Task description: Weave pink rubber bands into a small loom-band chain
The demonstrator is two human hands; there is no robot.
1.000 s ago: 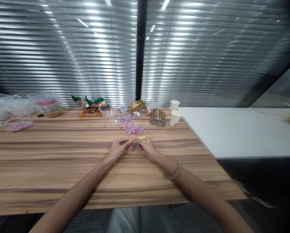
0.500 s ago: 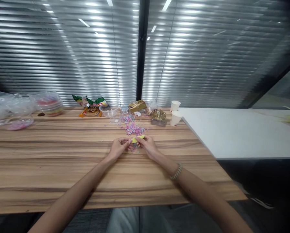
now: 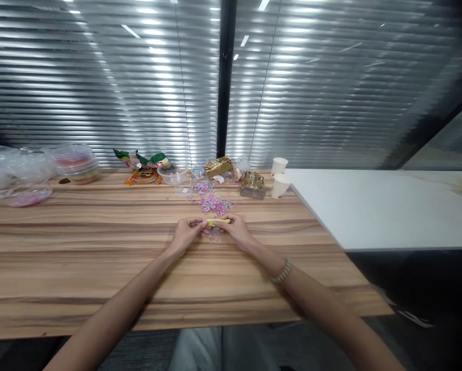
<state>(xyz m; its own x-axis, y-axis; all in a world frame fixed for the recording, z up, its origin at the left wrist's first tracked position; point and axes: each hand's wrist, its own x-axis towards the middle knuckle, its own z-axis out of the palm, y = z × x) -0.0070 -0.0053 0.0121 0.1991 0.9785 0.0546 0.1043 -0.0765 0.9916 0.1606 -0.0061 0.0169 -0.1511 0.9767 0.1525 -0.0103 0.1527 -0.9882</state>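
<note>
Between my two hands is a narrow bright yellow piece, too small to name its kind. My right hand pinches it with closed fingers. At its left end, the closed fingers of my left hand meet it, with a thin pale pink loop at the fingertips. What exactly the left fingertips grip is partly hidden. Under and beyond the hands lie small coloured loops, with a pink and purple pile just past the fingers.
Behind the pile stand a clear bowl, gold packages and two paper cups. Snack packets lie at the back. Stacked plastic tubs are at the left. A white table adjoins on the right.
The yellow piece has turned from a tilt to nearly level between my hands. Both hands stay in almost the same place.
</note>
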